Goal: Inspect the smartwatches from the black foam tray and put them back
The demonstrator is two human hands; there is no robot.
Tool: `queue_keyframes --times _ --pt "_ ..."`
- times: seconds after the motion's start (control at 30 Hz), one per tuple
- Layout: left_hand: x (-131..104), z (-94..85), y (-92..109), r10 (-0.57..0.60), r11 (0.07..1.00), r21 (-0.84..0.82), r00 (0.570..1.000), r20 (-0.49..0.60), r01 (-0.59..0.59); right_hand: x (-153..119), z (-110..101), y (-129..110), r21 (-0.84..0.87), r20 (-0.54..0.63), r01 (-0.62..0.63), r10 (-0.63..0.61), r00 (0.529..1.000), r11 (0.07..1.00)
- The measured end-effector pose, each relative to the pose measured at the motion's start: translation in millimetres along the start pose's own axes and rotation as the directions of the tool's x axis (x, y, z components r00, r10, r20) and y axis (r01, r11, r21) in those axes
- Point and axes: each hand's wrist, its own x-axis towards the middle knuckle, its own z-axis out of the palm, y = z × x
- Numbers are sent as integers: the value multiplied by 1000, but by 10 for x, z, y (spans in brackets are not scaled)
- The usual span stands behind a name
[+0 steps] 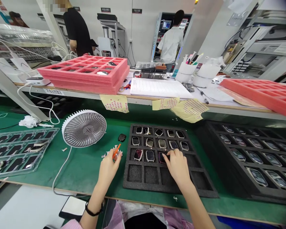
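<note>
My left hand [108, 167] is closed around a thin orange stick-like tool [117, 150], above a small heap of white scraps [105, 155] on the green mat. A loose dark watch piece [121, 137] lies just beyond it. My right hand [177, 163] reaches into the black foam tray [146, 186], its fingers closed at the edge of a smartwatch [161, 157] in the third row. The fingers partly hide that watch. Several more square watches, such as a silver-rimmed one [150, 156], sit in the tray's pockets.
A white fan [84, 128] stands left, its cable crossing the mat. A clear tray [26, 136] of dark parts lies far left. At right is a black foam tray [238, 178] with watches. A shelf above bears pink foam trays [85, 79] and papers [157, 88]. Two people stand behind.
</note>
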Motion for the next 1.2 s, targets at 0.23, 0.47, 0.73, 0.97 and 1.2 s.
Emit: queue_keyframes --times 0.23,0.47,0.73,0.97,1.2 --pt "21 253 510 160 986 22 966 201 -168 7 163 27 211 67 -18 4 998 977" --pt "50 370 678 105 950 263 966 238 -168 37 178 -12 639 153 -143 57 987 756" --pt "-110 224 801 117 990 59 976 183 -130 85 -223 -271 924 368 -362 30 929 -124" --pt "-175 73 917 367 745 -666 809 458 39 125 -374 -613 746 442 -424 -95 892 -513" --pt "-173 103 872 328 719 -683 804 497 129 130 -420 -683 749 419 -419 -123 900 -513"
